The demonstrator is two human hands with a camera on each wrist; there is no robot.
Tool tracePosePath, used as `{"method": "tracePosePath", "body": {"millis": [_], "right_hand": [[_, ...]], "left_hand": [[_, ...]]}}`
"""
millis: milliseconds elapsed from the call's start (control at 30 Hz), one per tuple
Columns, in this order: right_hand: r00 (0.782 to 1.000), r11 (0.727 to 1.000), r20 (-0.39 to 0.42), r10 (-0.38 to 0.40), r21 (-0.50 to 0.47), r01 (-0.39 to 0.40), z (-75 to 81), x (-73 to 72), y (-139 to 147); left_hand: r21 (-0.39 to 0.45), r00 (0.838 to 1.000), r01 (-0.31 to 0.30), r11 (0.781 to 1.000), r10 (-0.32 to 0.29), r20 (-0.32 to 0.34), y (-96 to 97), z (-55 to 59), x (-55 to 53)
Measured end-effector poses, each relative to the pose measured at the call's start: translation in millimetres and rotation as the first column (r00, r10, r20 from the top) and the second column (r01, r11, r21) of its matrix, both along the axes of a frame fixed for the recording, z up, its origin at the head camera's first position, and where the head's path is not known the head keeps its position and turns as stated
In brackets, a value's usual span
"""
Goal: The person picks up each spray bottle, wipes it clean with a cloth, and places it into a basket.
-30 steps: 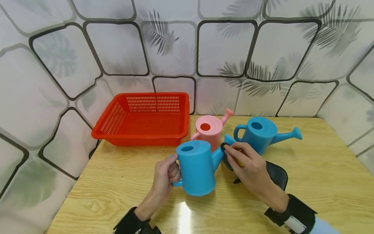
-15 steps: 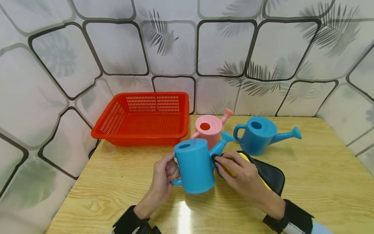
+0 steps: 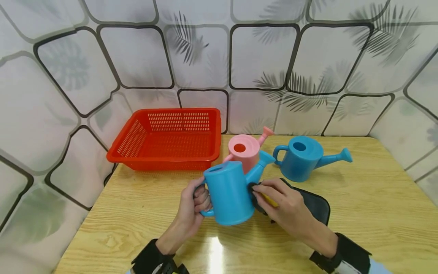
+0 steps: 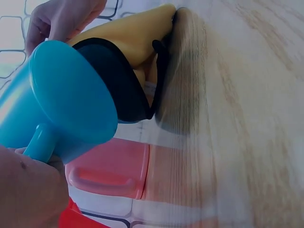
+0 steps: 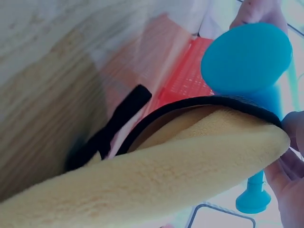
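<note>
A light blue watering can (image 3: 228, 194) is held up over the table, its handle gripped by my left hand (image 3: 194, 205). My right hand (image 3: 287, 201) pinches the edge of a two-sided cloth, yellow and dark grey with black trim (image 3: 318, 205). That cloth touches or nearly touches the can's side below the spout. In the left wrist view the cloth (image 4: 130, 35) hangs folded beside the can, with a black strap at its edge. Its fleecy yellow face (image 5: 156, 180) fills much of the right wrist view. The right fingertips are partly hidden by the cloth there.
Behind the held can stands a pink watering can (image 3: 243, 148), partly covered by it. A darker blue watering can (image 3: 302, 161) stands to the right. A red plastic basket (image 3: 164, 164) sits at the back left, near the patterned wall covering (image 3: 263, 57).
My right hand has brought the cloth from near the spout's tip down to the can's side. The held can has shifted slightly up and left; its spout head is now uncovered.
</note>
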State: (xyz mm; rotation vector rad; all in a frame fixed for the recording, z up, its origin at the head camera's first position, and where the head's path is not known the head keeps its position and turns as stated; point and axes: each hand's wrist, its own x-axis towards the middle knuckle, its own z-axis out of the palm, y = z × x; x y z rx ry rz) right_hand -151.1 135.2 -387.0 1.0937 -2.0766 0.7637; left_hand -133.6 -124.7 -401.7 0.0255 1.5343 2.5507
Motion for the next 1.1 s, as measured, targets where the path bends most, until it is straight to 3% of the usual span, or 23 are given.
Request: {"method": "tracePosePath", "body": {"millis": [233,433,633,733,900,1000,1033,1067,1100], "right_hand": [[0.998,0.998,-0.023,-0.061,-0.001,0.061,6.1,-6.3,7],[0.985,0.99,-0.1,-0.143,-0.012,0.142,10.1,-9.6,13],[0.965,0.984,-0.195,-0.177,-0.043,0.171,11.1,-15.6,17],[0.96,0.98,-0.2,-0.199,-0.049,0.193,11.1,-16.7,19],[0.968,0.956,-0.084,-0.238,-0.194,0.218,9.6,-20.5,22],[0.956,0.911,0.126,-0.265,-0.291,0.291,12.3,-20.8,24],[0.937,0.893,0.233,-0.262,-0.309,0.327,14.3,-20.0,25],[0.902,0.874,0.36,-0.237,-0.328,0.36,16.8,-19.2,25],[0.848,0.848,0.492,-0.199,-0.347,0.401,19.5,-18.6,25]], "left_hand": [[-0.08,0.998,0.033,0.996,-0.036,-0.041,-0.1,2.6,1.7],[-0.128,0.997,0.039,0.991,-0.047,-0.059,-0.8,2.9,4.1],[-0.137,0.998,0.02,0.99,-0.029,-0.061,-0.7,3.0,5.2],[-0.148,0.998,0.009,0.989,-0.018,-0.061,-0.8,3.2,5.8],[-0.09,0.999,0.025,0.996,-0.028,-0.032,-0.6,3.2,6.1],[0.026,0.998,0.05,0.998,-0.051,0.035,0.5,3.8,5.8],[0.076,0.996,0.054,0.996,-0.059,0.061,0.9,4.3,5.6],[0.129,0.994,0.056,0.99,-0.067,0.086,1.4,4.8,5.6],[0.187,0.991,0.053,0.981,-0.074,0.112,2.1,5.5,5.4]]}}
